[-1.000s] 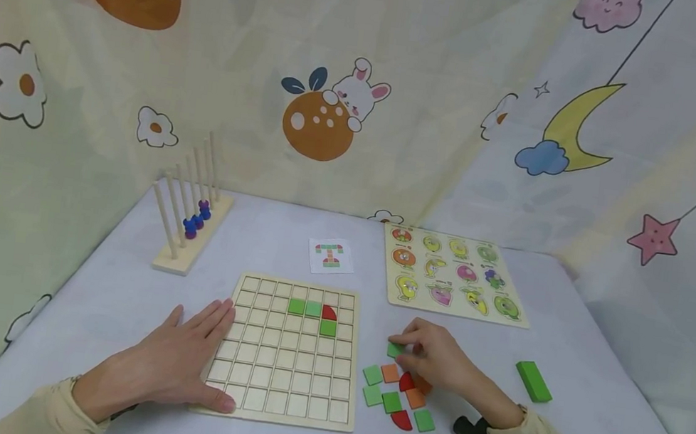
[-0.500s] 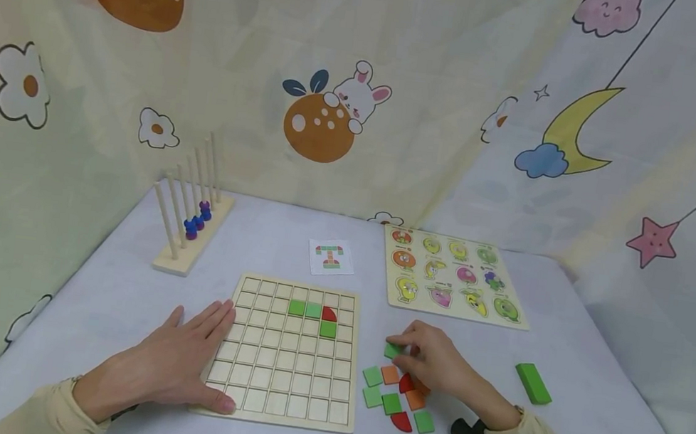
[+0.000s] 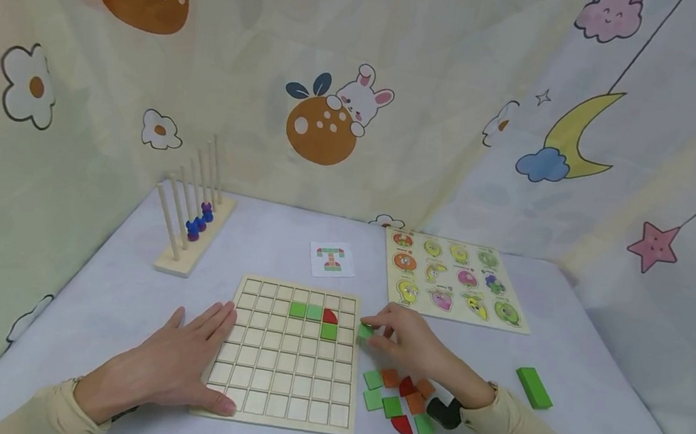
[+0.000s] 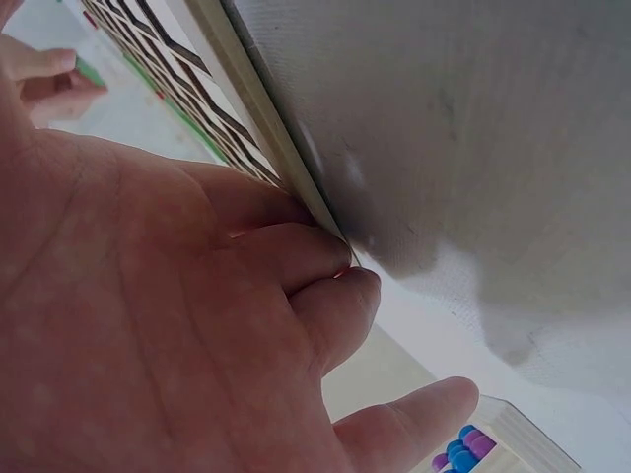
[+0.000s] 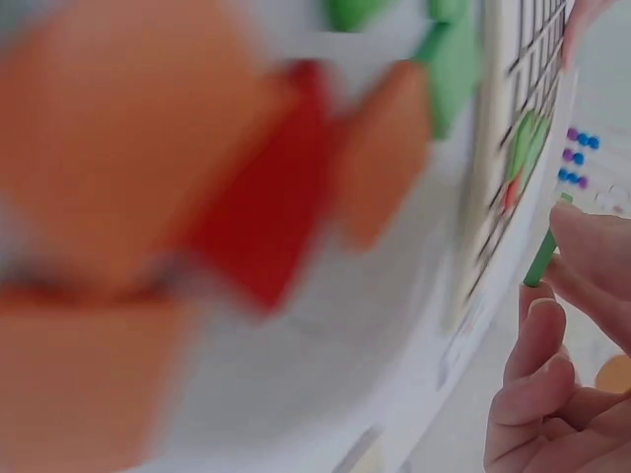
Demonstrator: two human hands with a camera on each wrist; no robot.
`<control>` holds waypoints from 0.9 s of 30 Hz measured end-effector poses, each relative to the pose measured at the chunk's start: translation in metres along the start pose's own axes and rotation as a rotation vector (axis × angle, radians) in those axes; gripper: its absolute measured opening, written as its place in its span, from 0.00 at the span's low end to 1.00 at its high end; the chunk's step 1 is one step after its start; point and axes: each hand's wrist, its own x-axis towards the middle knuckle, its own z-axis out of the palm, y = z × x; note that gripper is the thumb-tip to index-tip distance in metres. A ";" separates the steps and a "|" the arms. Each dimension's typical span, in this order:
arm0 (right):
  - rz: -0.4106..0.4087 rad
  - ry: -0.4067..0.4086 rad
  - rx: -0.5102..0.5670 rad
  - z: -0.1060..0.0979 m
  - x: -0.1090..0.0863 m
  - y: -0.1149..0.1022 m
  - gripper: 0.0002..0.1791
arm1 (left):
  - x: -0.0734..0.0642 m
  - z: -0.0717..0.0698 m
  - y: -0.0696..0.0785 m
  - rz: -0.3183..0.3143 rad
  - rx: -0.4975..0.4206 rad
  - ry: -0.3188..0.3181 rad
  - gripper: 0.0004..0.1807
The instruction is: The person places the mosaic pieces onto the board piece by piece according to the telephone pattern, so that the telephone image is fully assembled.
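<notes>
My left hand (image 3: 167,361) lies flat with straight fingers along the left edge of a wooden grid board (image 3: 276,363). In the left wrist view its fingertips meet the board's edge. Between thumb and fingers, my right hand (image 3: 408,335) pinches a green square tile (image 3: 365,332) just off the board's right edge; the right wrist view shows that tile (image 5: 545,251) edge-on. Two green tiles (image 3: 306,310) and a red quarter-circle tile (image 3: 329,316) sit in one row of the grid. Another green tile (image 3: 329,331) lies directly below the red one.
Right of the board are several loose green, orange and red tiles (image 3: 392,407). A picture card (image 3: 332,260) lies behind it, with a fruit puzzle board (image 3: 457,279) at back right. A beaded peg stand (image 3: 193,242) stands back left; a green block (image 3: 534,388) lies far right.
My right hand has lifted away from the loose tiles and moved up and left to the board's right edge with the green tile. My left hand has stayed in place.
</notes>
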 end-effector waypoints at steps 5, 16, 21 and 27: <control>-0.087 -0.033 0.001 0.005 0.031 -0.020 0.18 | 0.000 0.001 -0.001 -0.012 -0.012 -0.008 0.82; -0.242 -0.107 -0.002 0.029 0.098 -0.050 0.18 | -0.001 0.001 0.000 -0.009 0.000 -0.002 0.82; -0.239 -0.143 -0.029 0.042 0.119 -0.055 0.17 | -0.001 0.000 0.001 -0.002 0.005 0.002 0.81; -0.218 -0.184 -0.057 0.052 0.128 -0.056 0.15 | -0.002 -0.001 0.000 0.009 0.009 0.012 0.81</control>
